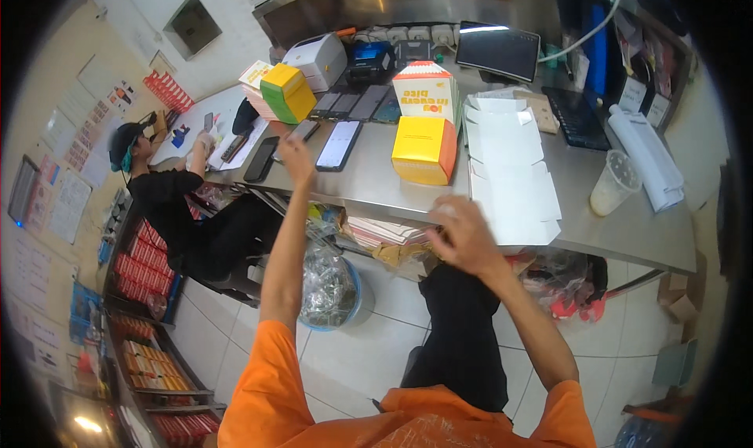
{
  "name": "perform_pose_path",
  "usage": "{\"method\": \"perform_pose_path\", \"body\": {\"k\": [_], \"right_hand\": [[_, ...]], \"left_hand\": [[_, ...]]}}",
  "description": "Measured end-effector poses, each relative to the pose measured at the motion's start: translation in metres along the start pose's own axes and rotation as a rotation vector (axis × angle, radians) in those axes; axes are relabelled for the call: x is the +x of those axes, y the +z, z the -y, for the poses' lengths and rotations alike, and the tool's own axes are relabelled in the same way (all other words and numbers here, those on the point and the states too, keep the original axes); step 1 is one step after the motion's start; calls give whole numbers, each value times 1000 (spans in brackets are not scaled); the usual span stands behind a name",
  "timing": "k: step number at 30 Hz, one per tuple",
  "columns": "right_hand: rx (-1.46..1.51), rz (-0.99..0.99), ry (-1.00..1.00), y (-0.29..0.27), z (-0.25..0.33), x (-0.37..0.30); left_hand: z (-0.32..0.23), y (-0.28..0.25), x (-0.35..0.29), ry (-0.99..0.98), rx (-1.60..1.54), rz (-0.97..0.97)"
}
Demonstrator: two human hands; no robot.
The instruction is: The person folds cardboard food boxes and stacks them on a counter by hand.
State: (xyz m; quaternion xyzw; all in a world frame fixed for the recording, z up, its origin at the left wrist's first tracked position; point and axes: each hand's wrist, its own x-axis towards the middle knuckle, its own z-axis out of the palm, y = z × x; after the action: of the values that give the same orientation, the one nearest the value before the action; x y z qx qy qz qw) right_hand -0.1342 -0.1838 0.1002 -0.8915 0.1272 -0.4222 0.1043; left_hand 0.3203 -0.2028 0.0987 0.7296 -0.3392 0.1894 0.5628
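Observation:
My left hand [297, 162] hovers over the table's front edge, beside a white-screened phone [340, 145] and a dark phone [261, 159]. Motion smears its fingers, so their grip cannot be made out. Farther right, my right hand [468, 232] is at the table edge, near the lower end of a stack of flat white cardboard blanks [510, 173]. Its thumb and fingers stand apart with nothing visible between them, though they are slightly blurred. Just beyond it stands a yellow and orange box [423, 151], with a taller white printed carton [424, 95] behind.
Another yellow and green box [287, 95] stands at the back left by a white printer [315, 61]. A tablet screen [499, 51], black keyboard [576, 118] and plastic cup [614, 183] line the right. A person in black [169, 189] sits left; below is a lined bin [325, 287].

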Motion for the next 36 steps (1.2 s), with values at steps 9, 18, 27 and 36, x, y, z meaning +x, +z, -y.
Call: {"method": "perform_pose_path", "body": {"k": [9, 18, 27, 36], "right_hand": [[-255, 200, -96, 113, 6, 50], [-326, 619, 34, 113, -9, 54], [-253, 660, -23, 102, -1, 60], [-92, 498, 1, 108, -15, 43]], "left_hand": [[176, -106, 101, -54, 1019, 498], [184, -53, 120, -109, 1147, 657], [205, -106, 154, -132, 1267, 877], [152, -131, 14, -487, 71, 412]]}}
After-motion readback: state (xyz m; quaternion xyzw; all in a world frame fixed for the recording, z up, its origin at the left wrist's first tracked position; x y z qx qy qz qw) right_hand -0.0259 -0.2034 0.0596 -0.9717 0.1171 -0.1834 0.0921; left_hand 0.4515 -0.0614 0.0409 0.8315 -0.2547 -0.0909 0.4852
